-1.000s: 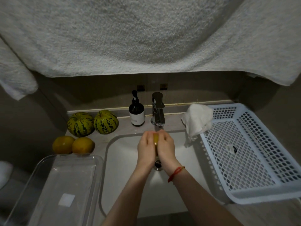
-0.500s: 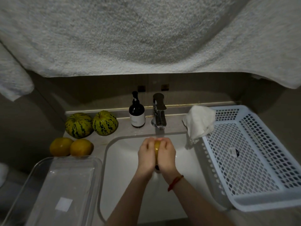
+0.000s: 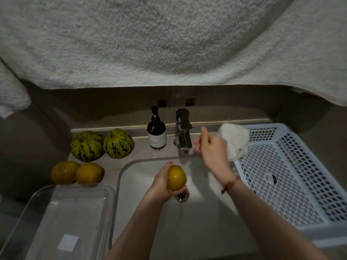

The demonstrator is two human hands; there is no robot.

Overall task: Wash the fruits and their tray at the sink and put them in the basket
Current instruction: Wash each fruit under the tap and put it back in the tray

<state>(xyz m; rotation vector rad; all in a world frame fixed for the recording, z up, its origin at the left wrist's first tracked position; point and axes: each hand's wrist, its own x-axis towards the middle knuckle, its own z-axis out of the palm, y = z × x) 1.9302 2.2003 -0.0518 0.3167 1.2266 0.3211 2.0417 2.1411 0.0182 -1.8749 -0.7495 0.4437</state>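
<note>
A big grey towel (image 3: 169, 40) hangs across the whole top of the view, above the counter (image 3: 142, 152). Below it the white sink (image 3: 150, 212) fills the middle, its drain (image 3: 182, 196) partly hidden behind the held fruit. To the right a white plastic basket (image 3: 293, 184) with a perforated floor sits tilted against the sink's edge, with nothing in it but a small label. At lower left stands the clear tray (image 3: 62, 222), just beside the sink rim, with a white sticker on its bottom. Two striped green melons (image 3: 102, 144) sit side by side at the back left of the counter, touching each other, and two yellow fruits (image 3: 78, 172) lie in front of them, between the melons and the tray. A crumpled white cloth (image 3: 234, 141) rests on the basket's near-left corner. A dark soap bottle (image 3: 156, 133) with a pump stands just left of the chrome tap (image 3: 183, 131). The left hand (image 3: 163, 182) grasps a yellow fruit (image 3: 176, 177) over the sink, above the drain, fingers curled around its left side and underside. The right hand (image 3: 210, 147) is raised beside the tap, blurred, holding nothing, fingers loose, with a red cord on its wrist.
</note>
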